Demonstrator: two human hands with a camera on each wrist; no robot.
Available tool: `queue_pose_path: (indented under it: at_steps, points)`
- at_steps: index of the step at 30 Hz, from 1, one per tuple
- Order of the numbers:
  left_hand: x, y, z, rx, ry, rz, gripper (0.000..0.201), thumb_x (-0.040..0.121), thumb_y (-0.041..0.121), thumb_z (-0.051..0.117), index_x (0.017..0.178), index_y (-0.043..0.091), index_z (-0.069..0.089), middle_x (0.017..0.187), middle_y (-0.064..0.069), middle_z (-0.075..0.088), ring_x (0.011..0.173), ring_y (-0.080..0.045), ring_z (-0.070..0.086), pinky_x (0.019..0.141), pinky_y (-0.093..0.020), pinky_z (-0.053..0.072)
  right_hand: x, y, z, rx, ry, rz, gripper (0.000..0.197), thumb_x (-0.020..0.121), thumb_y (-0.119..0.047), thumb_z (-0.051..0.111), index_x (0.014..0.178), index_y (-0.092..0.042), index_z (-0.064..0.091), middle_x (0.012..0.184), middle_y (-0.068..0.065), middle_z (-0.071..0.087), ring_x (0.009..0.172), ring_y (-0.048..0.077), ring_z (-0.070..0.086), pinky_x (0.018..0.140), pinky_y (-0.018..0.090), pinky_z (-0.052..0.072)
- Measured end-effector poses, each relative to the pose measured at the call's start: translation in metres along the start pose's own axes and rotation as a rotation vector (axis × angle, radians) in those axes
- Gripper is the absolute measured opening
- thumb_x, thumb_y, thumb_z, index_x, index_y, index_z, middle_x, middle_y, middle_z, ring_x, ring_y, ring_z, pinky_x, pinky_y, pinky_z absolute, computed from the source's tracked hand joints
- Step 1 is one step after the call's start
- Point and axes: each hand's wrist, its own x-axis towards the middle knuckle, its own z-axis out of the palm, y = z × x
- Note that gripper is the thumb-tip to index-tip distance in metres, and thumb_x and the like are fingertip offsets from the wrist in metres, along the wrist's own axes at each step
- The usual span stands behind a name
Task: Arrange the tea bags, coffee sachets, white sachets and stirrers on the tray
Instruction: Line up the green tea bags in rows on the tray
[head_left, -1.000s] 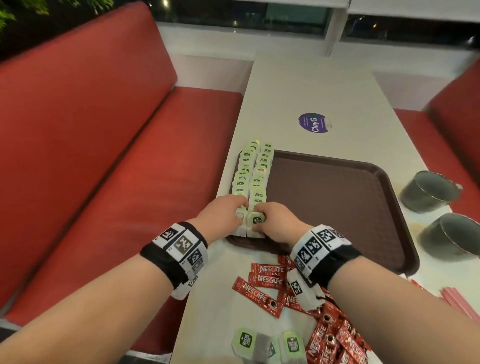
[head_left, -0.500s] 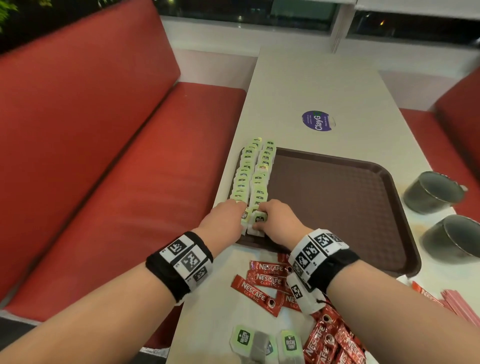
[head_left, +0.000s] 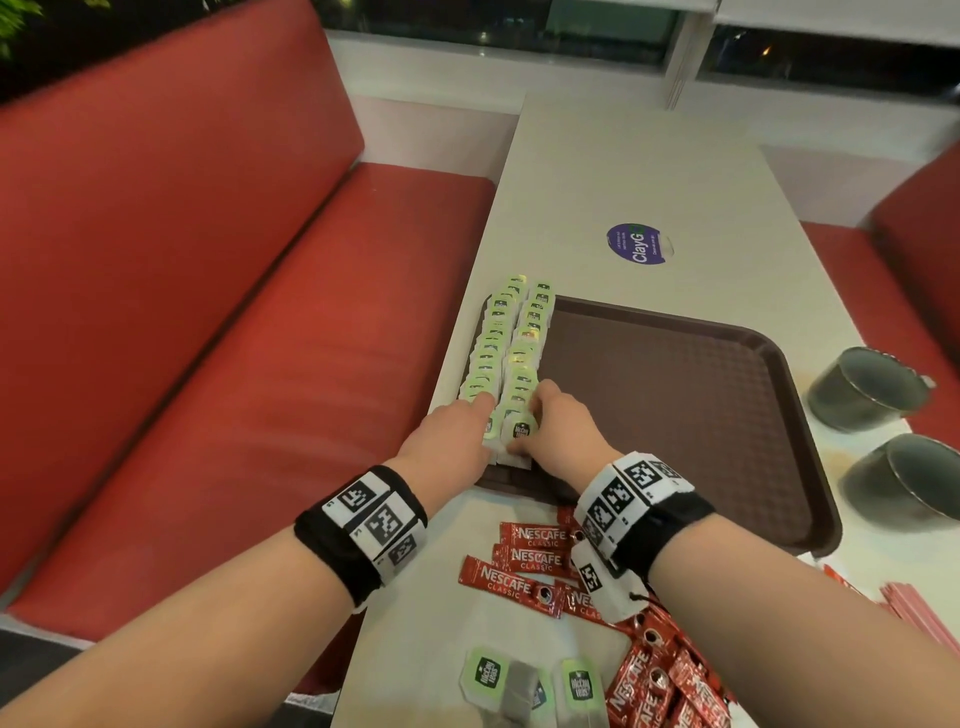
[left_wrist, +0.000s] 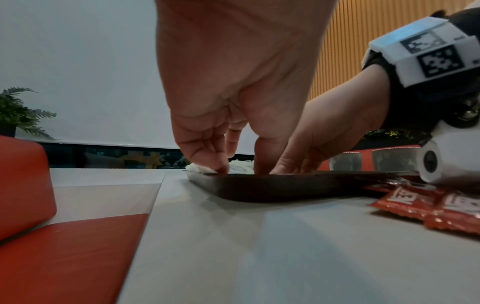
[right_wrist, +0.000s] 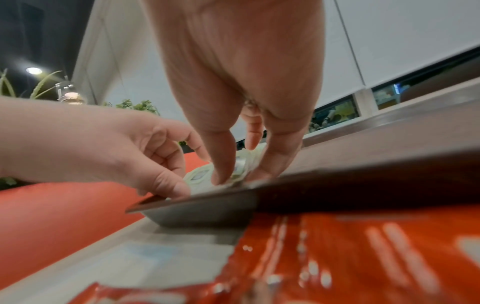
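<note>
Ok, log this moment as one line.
stage: squaring tea bag rows | left hand: on near end | right hand: same | tray: otherwise bare | coffee sachets: on table

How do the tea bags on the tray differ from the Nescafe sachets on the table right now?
The tea bags are pale green and squarish, the Nescafe sachets red and long. The tea bags stand in two neat overlapping rows along the tray's left edge; the sachets lie scattered on the table. The left hand and right hand touch the tea bags; no hand touches the sachets. Both carry printed labels.
</note>
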Motion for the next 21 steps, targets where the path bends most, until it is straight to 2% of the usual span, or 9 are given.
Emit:
queue_pose_path:
  at_steps: [3, 6, 9, 11, 13, 15, 16, 18, 21]
  points:
    - [-0.001, -0.002, 0.001, -0.008, 0.019, 0.015, 0.03, 0.09, 0.022, 0.056, 0.115, 0.012, 0.041, 0.104, -0.011, 0.055, 0.091, -0.03, 0.054, 0.068, -0.035, 0.041, 0.002, 0.006, -0.001, 0.067, -0.003, 0.026, 0.047, 0.073, -0.019, 0.08, 0.103, -0.012, 0.045, 0.104, 0.008, 0.057, 0.094, 0.023, 0.056, 0.075, 0.031, 0.046]
    - [-0.003, -0.002, 0.0, -0.041, 0.055, 0.026, 0.029, 0.09, 0.023, 0.056, 0.114, 0.012, 0.044, 0.106, -0.011, 0.055, 0.094, -0.029, 0.054, 0.071, -0.036, 0.043, 0.006, 0.01, -0.006, 0.182, 0.016, 0.065, 0.04, 0.077, -0.02, 0.076, 0.102, -0.014, 0.045, 0.095, 0.004, 0.057, 0.086, 0.022, 0.061, 0.077, 0.036, 0.055]
    - [-0.005, -0.001, -0.001, -0.055, 0.067, 0.088, 0.029, 0.092, 0.026, 0.055, 0.117, 0.013, 0.048, 0.111, -0.009, 0.055, 0.101, -0.027, 0.053, 0.079, -0.036, 0.043, 0.015, 0.015, -0.013, 0.395, 0.001, 0.227, 0.03, 0.087, -0.019, 0.064, 0.112, -0.013, 0.047, 0.108, 0.01, 0.056, 0.077, 0.021, 0.065, 0.075, 0.038, 0.06]
    - [-0.005, 0.001, 0.0, -0.053, 0.042, 0.149, 0.031, 0.093, 0.029, 0.054, 0.12, 0.014, 0.052, 0.112, -0.008, 0.054, 0.104, -0.025, 0.052, 0.083, -0.033, 0.042, 0.023, 0.016, -0.015, 0.434, -0.022, 0.271, 0.033, 0.09, -0.014, 0.057, 0.122, -0.008, 0.049, 0.113, 0.013, 0.056, 0.085, 0.023, 0.064, 0.08, 0.039, 0.058]
    - [-0.004, 0.004, 0.0, -0.021, 0.006, 0.185, 0.031, 0.093, 0.032, 0.054, 0.119, 0.014, 0.057, 0.112, -0.007, 0.054, 0.105, -0.025, 0.052, 0.087, -0.035, 0.045, 0.03, 0.015, -0.016, 0.482, -0.031, 0.25, 0.036, 0.09, -0.008, 0.054, 0.125, -0.002, 0.052, 0.103, 0.011, 0.058, 0.089, 0.023, 0.059, 0.089, 0.041, 0.055]
    - [-0.001, 0.004, 0.0, 0.011, -0.026, 0.181, 0.03, 0.094, 0.03, 0.053, 0.118, 0.014, 0.059, 0.113, -0.008, 0.054, 0.105, -0.026, 0.052, 0.088, -0.035, 0.045, 0.034, 0.01, -0.017, 0.542, -0.066, 0.24, 0.037, 0.088, -0.002, 0.052, 0.124, 0.002, 0.053, 0.09, 0.006, 0.057, 0.09, 0.023, 0.055, 0.092, 0.042, 0.05]
    - [0.0, 0.004, 0.0, 0.021, -0.034, 0.173, 0.029, 0.094, 0.029, 0.052, 0.117, 0.013, 0.06, 0.112, -0.008, 0.054, 0.105, -0.027, 0.052, 0.087, -0.035, 0.045, 0.035, 0.007, -0.017, 0.581, -0.092, 0.242, 0.038, 0.087, -0.001, 0.052, 0.125, 0.004, 0.053, 0.091, 0.006, 0.058, 0.092, 0.023, 0.055, 0.093, 0.042, 0.05]
    - [0.002, 0.003, 0.0, 0.026, -0.046, 0.161, 0.028, 0.095, 0.027, 0.051, 0.116, 0.011, 0.061, 0.111, -0.009, 0.053, 0.104, -0.028, 0.052, 0.085, -0.035, 0.044, 0.039, 0.005, -0.018, 0.67, -0.109, 0.258, 0.041, 0.087, 0.0, 0.053, 0.128, 0.003, 0.052, 0.106, 0.012, 0.059, 0.097, 0.024, 0.056, 0.096, 0.042, 0.05]
    - [0.001, 0.001, 0.001, 0.006, -0.055, 0.15, 0.027, 0.095, 0.025, 0.05, 0.116, 0.01, 0.06, 0.11, -0.009, 0.054, 0.103, -0.028, 0.053, 0.083, -0.035, 0.046, 0.043, 0.003, -0.025, 0.661, -0.036, 0.273, 0.038, 0.09, -0.004, 0.05, 0.126, 0.005, 0.052, 0.128, 0.024, 0.055, 0.114, 0.034, 0.056, 0.1, 0.044, 0.047]
